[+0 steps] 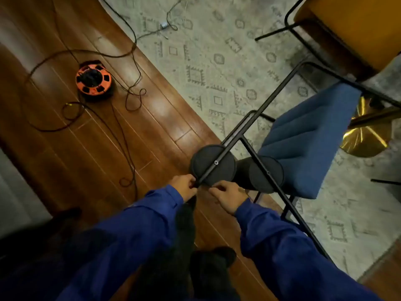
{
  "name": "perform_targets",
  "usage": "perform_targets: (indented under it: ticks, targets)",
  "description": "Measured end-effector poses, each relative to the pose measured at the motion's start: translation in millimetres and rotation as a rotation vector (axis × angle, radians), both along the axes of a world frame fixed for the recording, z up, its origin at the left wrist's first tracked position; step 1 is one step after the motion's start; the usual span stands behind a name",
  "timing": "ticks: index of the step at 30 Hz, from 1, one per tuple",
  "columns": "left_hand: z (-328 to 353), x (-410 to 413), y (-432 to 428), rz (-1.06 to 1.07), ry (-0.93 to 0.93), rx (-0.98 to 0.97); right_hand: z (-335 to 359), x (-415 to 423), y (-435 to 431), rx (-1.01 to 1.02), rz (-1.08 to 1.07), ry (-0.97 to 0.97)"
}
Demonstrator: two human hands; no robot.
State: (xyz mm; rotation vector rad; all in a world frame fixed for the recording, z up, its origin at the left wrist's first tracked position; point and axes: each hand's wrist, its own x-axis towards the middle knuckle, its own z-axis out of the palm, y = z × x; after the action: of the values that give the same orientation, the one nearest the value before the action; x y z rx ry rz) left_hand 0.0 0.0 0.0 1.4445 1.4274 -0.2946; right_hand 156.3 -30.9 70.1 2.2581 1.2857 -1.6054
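Note:
A blue upholstered chair [303,137] lies tipped over, its black metal frame [258,114] and two round black cushion ends [213,165] facing me. My left hand [184,185] pinches the near end of one black frame bar, fingers curled around it. My right hand [227,197] is just to its right with fingers curled at the same bar end; what it holds is too small to see. Both arms wear blue sleeves.
An orange cable reel [93,80] stands on the wooden floor [65,148] at left, black cord looping around it. A patterned grey rug [206,51] lies under the chair. A mustard chair [351,25] and a gold base [366,135] are at right.

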Motion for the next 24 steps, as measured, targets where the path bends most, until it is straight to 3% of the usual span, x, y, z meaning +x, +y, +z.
perform_targets:
  ticks: [6, 10, 17, 21, 24]
  targets:
    - [-32, 3, 2, -0.094, 0.003, -0.094, -48, -27, 15, -0.105, -0.367, 0.121]
    - [-44, 2, 4, -0.186, 0.006, -0.094, -72, -39, 27, -0.147, -0.756, 0.19]
    - [-59, 0, 2, -0.085, -0.003, -0.129, -87, -64, 39, -0.134, -1.241, 0.369]
    - [-71, -1, 3, -0.295, 0.068, -0.026, -102, -79, 41, -0.047, -1.413, 0.313]
    - [-75, 2, -8, -0.153, -0.039, -0.075, -112, -82, 32, 0.001, -1.475, 0.23]
